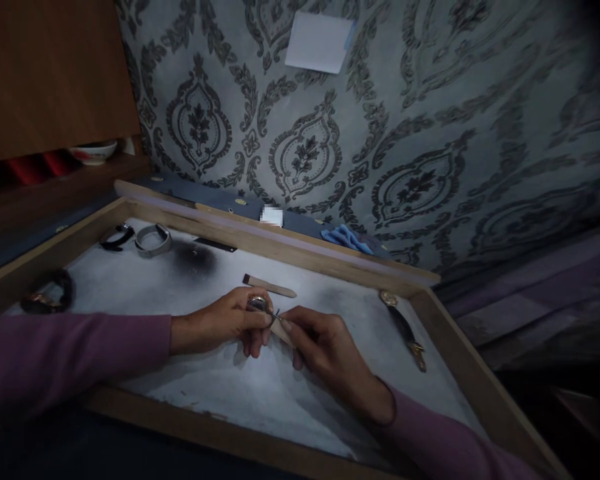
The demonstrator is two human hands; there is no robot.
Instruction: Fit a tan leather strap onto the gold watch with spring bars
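Note:
Near the middle of the tray, my left hand (pixel 230 320) is closed around a round silver watch case (pixel 258 304), thumb along its side. My right hand (pixel 325 340) meets it from the right, fingers closed on a light tan watch strap (pixel 283 333) that slants down from the case. A thin dark pin-like piece (pixel 277 313) sticks out at the right fingertips; its kind is too small to tell. Just behind the hands, a loose strap piece (pixel 270 285), tan with a dark end, lies flat.
The wooden-rimmed tray (pixel 500 387) has a white floor. Inside lie a dark watch (pixel 50 293), a black-strap watch (pixel 117 237), a grey band (pixel 153 241), a black flat strip (pixel 215 245) and a gold watch with black strap (pixel 404 327). A blue cloth (pixel 347 238) sits behind the rim.

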